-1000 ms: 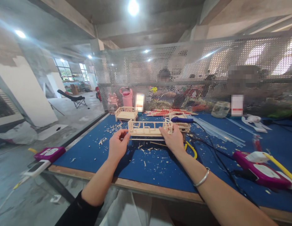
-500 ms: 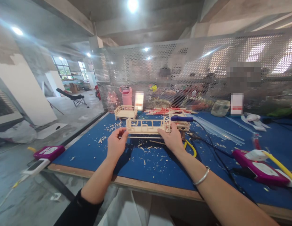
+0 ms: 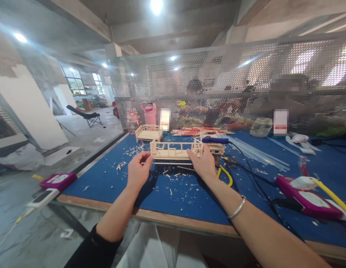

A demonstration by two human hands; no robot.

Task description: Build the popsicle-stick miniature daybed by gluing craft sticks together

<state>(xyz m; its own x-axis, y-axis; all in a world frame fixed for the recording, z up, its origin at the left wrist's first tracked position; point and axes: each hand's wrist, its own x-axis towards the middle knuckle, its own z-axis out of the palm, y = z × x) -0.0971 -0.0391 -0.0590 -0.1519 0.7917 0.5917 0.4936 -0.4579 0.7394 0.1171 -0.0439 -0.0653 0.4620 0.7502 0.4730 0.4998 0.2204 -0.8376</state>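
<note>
Raised above the table is a small model frame of pale wooden sticks, with a flat base and low railings. Its right end is gripped by my right hand, thumb on the near side. My left hand is closed at the lower left corner, thumb and fingertips pinched against it. Just below the base runs a thin wooden stick; what supports it is hidden. A glue gun with a blue body lies beyond my right hand, over another wooden model piece.
On the blue tabletop lie wood scraps, a finished-looking wooden model, red-and-pale sticks and clear glue sticks. Yellow-handled pliers and black cables lie right. Purple power strips sit right and left. A perforated screen stands behind.
The wooden frame and both hands have shifted very slightly to the right. Both hands keep their hold.
</note>
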